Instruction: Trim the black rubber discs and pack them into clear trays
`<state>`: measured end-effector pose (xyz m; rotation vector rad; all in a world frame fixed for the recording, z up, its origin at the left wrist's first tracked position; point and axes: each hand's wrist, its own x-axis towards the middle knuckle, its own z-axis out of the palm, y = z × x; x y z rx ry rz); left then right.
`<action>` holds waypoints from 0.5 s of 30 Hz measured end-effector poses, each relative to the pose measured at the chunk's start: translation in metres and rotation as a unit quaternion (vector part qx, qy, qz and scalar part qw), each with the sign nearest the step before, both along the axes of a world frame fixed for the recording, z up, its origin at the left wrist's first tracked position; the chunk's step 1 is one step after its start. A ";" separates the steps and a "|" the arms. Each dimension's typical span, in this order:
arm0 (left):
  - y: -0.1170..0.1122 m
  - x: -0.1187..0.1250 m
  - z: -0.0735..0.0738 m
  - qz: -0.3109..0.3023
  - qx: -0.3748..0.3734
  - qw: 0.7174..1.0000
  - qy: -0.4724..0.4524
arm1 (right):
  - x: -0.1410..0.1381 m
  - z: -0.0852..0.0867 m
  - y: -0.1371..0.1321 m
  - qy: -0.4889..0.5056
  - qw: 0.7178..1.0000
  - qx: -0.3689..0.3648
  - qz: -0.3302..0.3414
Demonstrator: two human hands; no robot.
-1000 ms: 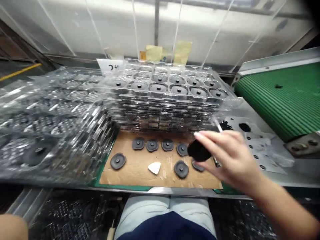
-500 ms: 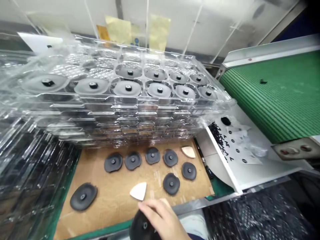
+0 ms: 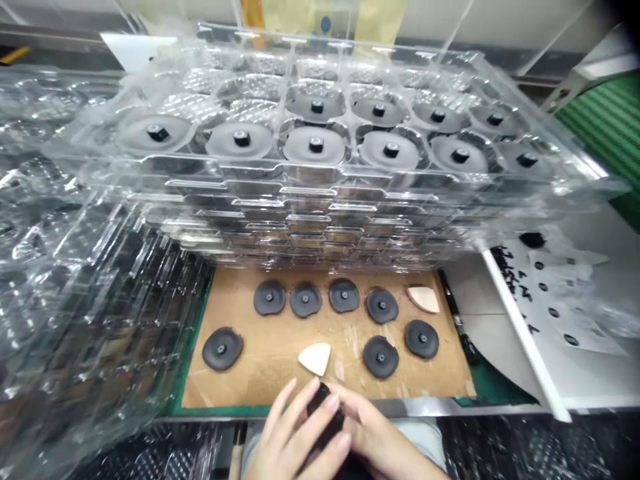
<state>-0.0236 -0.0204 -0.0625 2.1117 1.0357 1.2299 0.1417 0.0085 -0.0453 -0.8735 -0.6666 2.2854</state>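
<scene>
Just over the near edge of a tan board (image 3: 280,380), the left hand (image 3: 293,433) and right hand (image 3: 383,445) come together, their fingers pinching a black rubber disc (image 3: 324,412) between them. On the board lie seven similar discs (image 3: 381,357) and two pale triangular pieces (image 3: 315,359). A tall stack of clear plastic trays (image 3: 315,200) holding more discs rises along the board's far side, with more clear trays (image 3: 85,287) to the left and a black pen (image 3: 457,327) just to the right.

left hand (image 3: 293,433) and right hand (image 3: 383,441) hold a black rubber disc (image 3: 325,413).
</scene>
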 end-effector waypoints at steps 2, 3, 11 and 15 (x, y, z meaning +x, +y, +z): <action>0.006 -0.003 -0.004 -0.036 0.071 0.992 0.099 | -0.001 0.006 0.001 -0.018 1.000 -0.022 -0.005; 0.009 -0.005 -0.004 -0.044 0.078 0.988 0.126 | 0.000 0.008 0.002 -0.035 0.999 -0.016 0.002; 0.010 -0.013 0.015 0.060 -0.269 0.955 -0.108 | -0.004 0.001 0.009 -0.402 0.834 0.375 0.041; 0.018 -0.016 0.024 0.159 -0.515 0.687 -0.487 | -0.012 -0.028 0.008 -0.527 0.745 0.408 -0.025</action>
